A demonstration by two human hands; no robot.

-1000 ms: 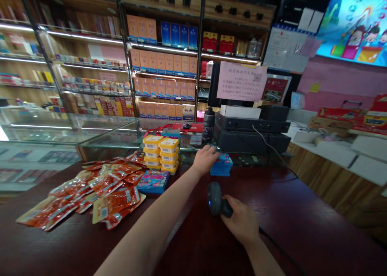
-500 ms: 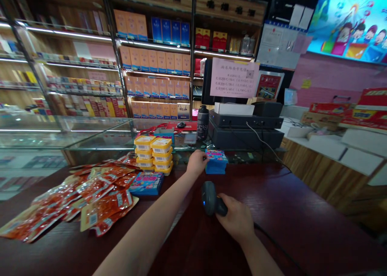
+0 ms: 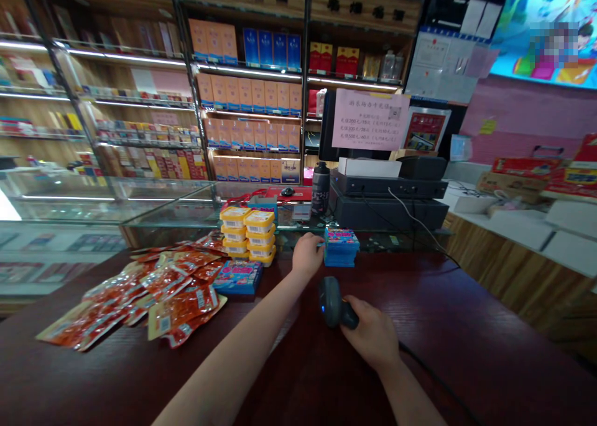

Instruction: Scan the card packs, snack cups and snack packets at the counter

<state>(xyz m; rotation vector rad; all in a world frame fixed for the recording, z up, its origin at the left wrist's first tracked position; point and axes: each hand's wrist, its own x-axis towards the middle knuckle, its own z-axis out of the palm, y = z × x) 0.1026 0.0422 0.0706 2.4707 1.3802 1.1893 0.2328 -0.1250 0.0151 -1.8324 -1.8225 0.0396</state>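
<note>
My right hand (image 3: 372,333) is wrapped round the handle of a dark grey barcode scanner (image 3: 330,301), whose small blue light is lit. The scanner is held above the dark wooden table, its cable trailing to the lower right. My left hand (image 3: 308,256) reaches forward to the left side of a stack of flat blue packets (image 3: 342,252) with pink and coloured print on top. Its fingertips are at the stack's edge; most fingers are hidden behind the hand, so their grip does not show. A lower pile of similar blue packets (image 3: 239,278) lies left of my left forearm.
Yellow-lidded tubs (image 3: 247,234) stand in two stacks at the left. Orange-red foil snack bags (image 3: 153,298) are heaped beside them. Behind are a glass counter (image 3: 168,211), a dark bottle (image 3: 320,188) and cash-register equipment (image 3: 389,205). Stocked shelves line the wall.
The view has turned slightly left, so everything sits further right in the picture. My left hand stays beside the blue stack with its fingers slightly shifted. My right hand still holds the barcode scanner.
</note>
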